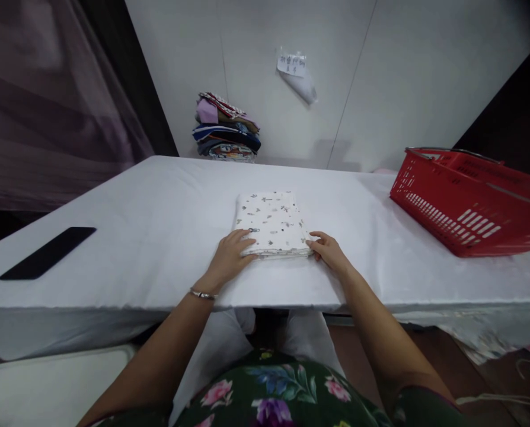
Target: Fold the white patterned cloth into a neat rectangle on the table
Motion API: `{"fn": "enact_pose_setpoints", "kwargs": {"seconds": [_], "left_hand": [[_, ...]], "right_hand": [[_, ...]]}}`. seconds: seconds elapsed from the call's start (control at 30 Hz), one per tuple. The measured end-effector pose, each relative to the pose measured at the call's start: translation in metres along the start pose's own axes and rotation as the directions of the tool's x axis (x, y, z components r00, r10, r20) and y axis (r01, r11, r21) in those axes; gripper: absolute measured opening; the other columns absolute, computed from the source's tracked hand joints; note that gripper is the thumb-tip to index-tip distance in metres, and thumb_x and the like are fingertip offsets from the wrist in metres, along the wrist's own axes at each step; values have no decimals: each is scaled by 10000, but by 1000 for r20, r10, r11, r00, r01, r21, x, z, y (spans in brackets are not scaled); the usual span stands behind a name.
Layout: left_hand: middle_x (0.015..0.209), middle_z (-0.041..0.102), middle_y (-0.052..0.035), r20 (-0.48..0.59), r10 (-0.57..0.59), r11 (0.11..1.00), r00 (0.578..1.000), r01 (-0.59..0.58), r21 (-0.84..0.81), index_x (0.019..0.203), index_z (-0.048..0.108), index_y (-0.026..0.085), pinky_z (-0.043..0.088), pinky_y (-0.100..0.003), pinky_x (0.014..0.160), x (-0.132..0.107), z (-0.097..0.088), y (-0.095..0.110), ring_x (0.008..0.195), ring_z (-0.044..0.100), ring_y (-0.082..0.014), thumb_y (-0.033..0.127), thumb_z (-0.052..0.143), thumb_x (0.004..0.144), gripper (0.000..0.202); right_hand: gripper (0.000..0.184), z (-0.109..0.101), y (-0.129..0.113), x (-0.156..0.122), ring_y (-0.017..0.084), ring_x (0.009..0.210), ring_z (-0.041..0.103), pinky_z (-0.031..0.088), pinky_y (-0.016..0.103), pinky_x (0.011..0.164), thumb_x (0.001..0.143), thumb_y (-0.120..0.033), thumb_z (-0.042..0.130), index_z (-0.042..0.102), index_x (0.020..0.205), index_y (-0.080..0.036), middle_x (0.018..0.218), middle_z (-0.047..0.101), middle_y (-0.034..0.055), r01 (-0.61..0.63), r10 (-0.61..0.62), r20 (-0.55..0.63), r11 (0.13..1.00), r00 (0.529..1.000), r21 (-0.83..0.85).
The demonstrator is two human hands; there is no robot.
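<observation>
A folded white cloth (271, 219) with a small scattered print lies flat in the middle of the table, its layers showing along the near edge. At its near left corner rests my left hand (232, 255), fingers stretched out and apart against the cloth's side and top. My right hand (329, 252) is at the near right corner, with thumb and forefinger closed on the cloth's edge and the other fingers curled below. The undersides of the fingers are hidden.
The table has a white cover (158, 207). Behind it, against the wall, is a stack of folded clothes (227, 133). A red plastic basket (465, 201) stands at the right. A flat black board (47, 254) lies at the left. A paper note (291, 64) hangs on the wall.
</observation>
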State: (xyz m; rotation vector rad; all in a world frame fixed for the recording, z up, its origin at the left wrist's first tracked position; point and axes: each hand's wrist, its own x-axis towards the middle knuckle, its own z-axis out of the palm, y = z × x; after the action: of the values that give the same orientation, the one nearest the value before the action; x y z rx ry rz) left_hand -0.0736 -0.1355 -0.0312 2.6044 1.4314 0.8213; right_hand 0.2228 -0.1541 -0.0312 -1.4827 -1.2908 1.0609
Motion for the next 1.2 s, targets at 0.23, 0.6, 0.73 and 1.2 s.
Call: {"fn": "enact_pose_setpoints", "kwargs": {"seconds": [0.23,0.6,0.73,1.2], "left_hand": [[1132,602,-71,-44,100,990,994,-94,107,1004,627,214,424,-394,901,-2,-11,-6,1095,502,-224,287,527,845,201],[1150,572,-76,-16,67,997,998,-66,48,1101,563,196,424,-391,899,-12,-16,-1,1072,497,-218,344,566,818,319],[1148,570,-71,22,26,997,999,-28,68,1078,579,207,429,-399,896,-14,-16,-4,1076,490,-224,306,559,820,277],[1126,558,-69,40,-73,989,997,67,134,1066,571,200,447,-370,857,-16,-27,1,1051,482,-224,230,552,790,278]], "right_hand": [[487,11,-15,2,54,388,393,225,179,361,604,-418,717,558,998,-180,518,472,-81,-64,64,9,972,998,226],[532,15,-7,-4,52,373,404,225,182,368,637,-431,692,534,1083,-187,534,464,-89,-93,83,66,982,994,163],[577,18,-7,-5,66,383,430,252,190,379,656,-483,662,526,1131,-186,546,468,-80,-85,80,54,993,995,77],[611,18,-14,-11,71,387,432,229,196,370,676,-459,644,499,1214,-209,581,485,-65,-119,115,72,991,991,60]]}}
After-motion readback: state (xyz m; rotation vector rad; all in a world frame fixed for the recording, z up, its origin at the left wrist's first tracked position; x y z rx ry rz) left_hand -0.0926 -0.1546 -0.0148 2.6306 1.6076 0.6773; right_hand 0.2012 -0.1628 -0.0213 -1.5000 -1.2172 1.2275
